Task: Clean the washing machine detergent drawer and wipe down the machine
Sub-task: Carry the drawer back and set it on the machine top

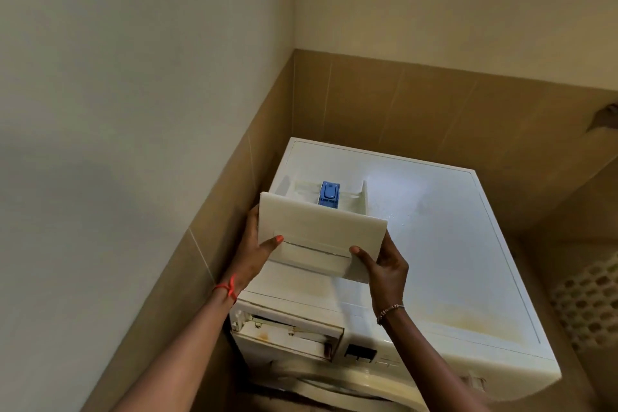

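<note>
Both hands were on the detergent drawer (317, 227), and it was out of the machine, held up over the front-left corner of the top of the washing machine (451, 261). My left hand (254, 254) gripped the left end of its front panel, thumb curled across the face, fingers hidden behind. My right hand (388, 267) clamped the lower right corner the same way: thumb on the front, fingers tucked underneath. The panel faced me, tilted, so the tray ran away from me behind it. What showed of the compartments: a blue insert (329, 194) standing in the middle section, pale dividers either side. Powder or liquid in there? Couldn't tell, the panel blocked it. Whether the tray's far end touched the top or hung just above it, I couldn't tell either. Below my wrists, at the top-left corner of the machine's front, the drawer slot (287, 334) gaped open, brown and orange marks on its floor and at its right end. Just right of the slot sat a dark display (359, 352), and the round door rim (334, 381) curved beneath. Yellowish staining ran along the front edge of the top. A red thread (229, 288) circled my left wrist, a beaded bracelet (389, 309) my right. The machine sat tucked into a tiled corner (368, 104), and a perforated white basket (592, 304) stood off its right side.
</note>
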